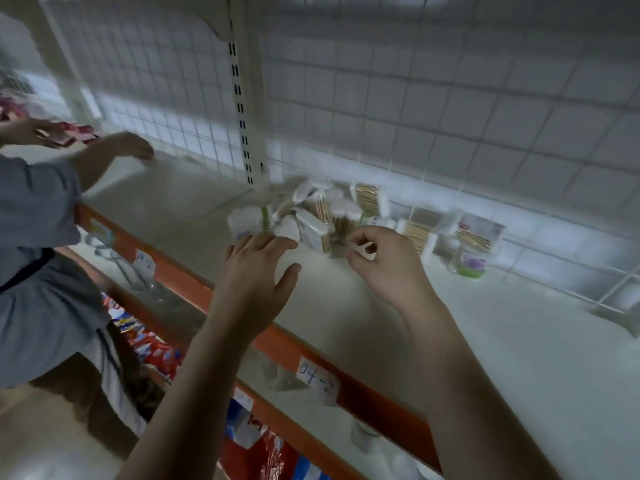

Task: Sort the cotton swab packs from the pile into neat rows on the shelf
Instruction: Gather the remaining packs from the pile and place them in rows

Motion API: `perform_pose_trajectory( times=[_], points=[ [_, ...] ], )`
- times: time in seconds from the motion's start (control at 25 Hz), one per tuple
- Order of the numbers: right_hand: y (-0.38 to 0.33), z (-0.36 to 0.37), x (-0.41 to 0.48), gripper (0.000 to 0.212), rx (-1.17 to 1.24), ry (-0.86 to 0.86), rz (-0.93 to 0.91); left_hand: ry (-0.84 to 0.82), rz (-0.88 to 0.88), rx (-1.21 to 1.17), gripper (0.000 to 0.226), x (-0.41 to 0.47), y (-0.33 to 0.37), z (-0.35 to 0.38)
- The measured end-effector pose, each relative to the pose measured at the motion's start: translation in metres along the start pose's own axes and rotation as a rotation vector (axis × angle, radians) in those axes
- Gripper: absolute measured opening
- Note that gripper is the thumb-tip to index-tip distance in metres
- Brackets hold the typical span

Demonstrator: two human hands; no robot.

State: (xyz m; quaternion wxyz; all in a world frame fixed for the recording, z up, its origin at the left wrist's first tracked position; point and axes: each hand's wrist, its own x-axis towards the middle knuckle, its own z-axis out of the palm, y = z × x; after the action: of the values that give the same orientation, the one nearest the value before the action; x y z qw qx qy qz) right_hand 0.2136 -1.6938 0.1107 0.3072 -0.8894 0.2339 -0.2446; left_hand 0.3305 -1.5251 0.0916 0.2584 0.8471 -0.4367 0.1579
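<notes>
A jumbled pile of cotton swab packs (311, 213) lies on the white shelf (485, 334) against the wire-grid back. To its right stand two or three packs (474, 247) side by side along the grid. My left hand (258, 271) hovers just in front of the pile with fingers spread, fingertips near the leftmost pack (244, 220). My right hand (384, 261) is at the pile's right front edge, thumb and fingers curled close together; whether they pinch anything is unclear in the blur.
The shelf has an orange front rail (277, 341) with paper labels. A slotted upright post (242, 109) rises behind the pile. Another person (41, 258) stands at left, a hand (135, 145) reaching onto the same shelf. Colourful packets (152, 348) fill the shelf below.
</notes>
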Motion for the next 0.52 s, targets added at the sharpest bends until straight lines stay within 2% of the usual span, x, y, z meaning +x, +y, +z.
perform_pose_trajectory(
  times=[0.28, 0.52],
  points=[
    [-0.019, 0.048, 0.062, 0.029, -0.020, 0.075, 0.112, 0.000, 0.146, -0.097, 0.028, 0.077, -0.063, 0.005],
    [-0.029, 0.074, 0.078, 0.024, -0.063, 0.111, 0.207, -0.046, 0.238, -0.139, 0.032, 0.107, -0.094, 0.010]
  ],
)
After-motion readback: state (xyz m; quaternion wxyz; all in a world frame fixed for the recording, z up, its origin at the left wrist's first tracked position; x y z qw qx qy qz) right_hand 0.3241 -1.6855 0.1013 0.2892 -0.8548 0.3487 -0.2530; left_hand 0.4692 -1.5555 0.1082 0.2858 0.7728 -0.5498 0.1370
